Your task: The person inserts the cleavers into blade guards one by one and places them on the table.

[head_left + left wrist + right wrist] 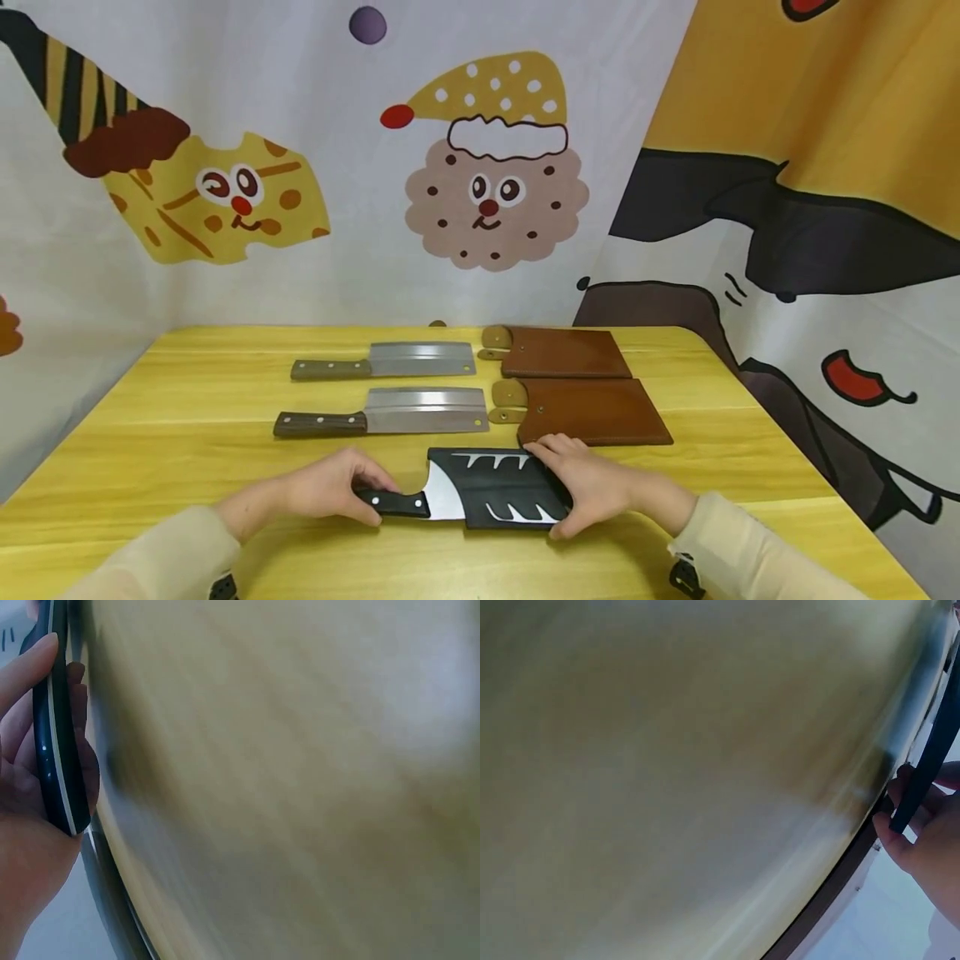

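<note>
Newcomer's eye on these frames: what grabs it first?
The knife partly in its black sheath, front and centre: left grip on its handle, right grip on the sheath. Behind it, two bare cleavers lie left of two brown sheaths. Cartoon faces decorate the backdrop beyond the table.

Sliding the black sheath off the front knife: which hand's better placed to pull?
Probably the right hand: it grips the black sheath by the end away from the black handle. The left hand holds that handle, so it suits steadying.

A yellow wood-grain table (750,454) carries two cleavers (390,412) (handles to the left) and, beside them, two brown sheaths (595,411).
</note>
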Motion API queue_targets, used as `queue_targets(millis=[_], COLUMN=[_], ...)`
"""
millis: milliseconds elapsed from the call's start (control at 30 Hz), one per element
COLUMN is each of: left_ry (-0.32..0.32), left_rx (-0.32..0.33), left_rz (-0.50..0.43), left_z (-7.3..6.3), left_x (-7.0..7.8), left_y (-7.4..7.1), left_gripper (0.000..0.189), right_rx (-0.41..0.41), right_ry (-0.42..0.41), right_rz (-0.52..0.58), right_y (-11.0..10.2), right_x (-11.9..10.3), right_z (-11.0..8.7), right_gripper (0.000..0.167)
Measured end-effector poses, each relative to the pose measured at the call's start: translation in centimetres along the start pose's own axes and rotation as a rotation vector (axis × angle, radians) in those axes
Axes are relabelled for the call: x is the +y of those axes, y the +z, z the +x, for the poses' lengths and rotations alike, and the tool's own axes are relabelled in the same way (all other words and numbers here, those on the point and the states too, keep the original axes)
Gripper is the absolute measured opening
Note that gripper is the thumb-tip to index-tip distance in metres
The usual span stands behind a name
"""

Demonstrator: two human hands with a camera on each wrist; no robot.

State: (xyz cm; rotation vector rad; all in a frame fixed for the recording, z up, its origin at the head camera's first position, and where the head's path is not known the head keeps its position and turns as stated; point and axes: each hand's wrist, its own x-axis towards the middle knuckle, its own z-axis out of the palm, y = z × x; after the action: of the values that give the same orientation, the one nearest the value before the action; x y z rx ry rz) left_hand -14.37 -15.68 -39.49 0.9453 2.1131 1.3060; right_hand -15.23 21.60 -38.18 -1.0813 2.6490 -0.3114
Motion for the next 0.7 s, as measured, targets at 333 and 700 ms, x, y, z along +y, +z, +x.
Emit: queue_targets(millis=[333, 700], left_ry=[0.034, -0.017], left_rx=[0.068, 0.075], left_rz=[0.078, 0.081], left_z=[-0.6, -0.7], left_x=[-1.1, 0.1], left_y=[0.3, -0.2], left_gripper=[0.033, 0.045], right_rx=[-0.012, -0.012], right_ry=[0.006, -0.061], right_rz=[-0.02, -0.059], right_y=[0.4, -1.3], right_x=[-0.1, 0.2], right_z=[0.3, 0.1], right_gripper=[0.102, 0.096])
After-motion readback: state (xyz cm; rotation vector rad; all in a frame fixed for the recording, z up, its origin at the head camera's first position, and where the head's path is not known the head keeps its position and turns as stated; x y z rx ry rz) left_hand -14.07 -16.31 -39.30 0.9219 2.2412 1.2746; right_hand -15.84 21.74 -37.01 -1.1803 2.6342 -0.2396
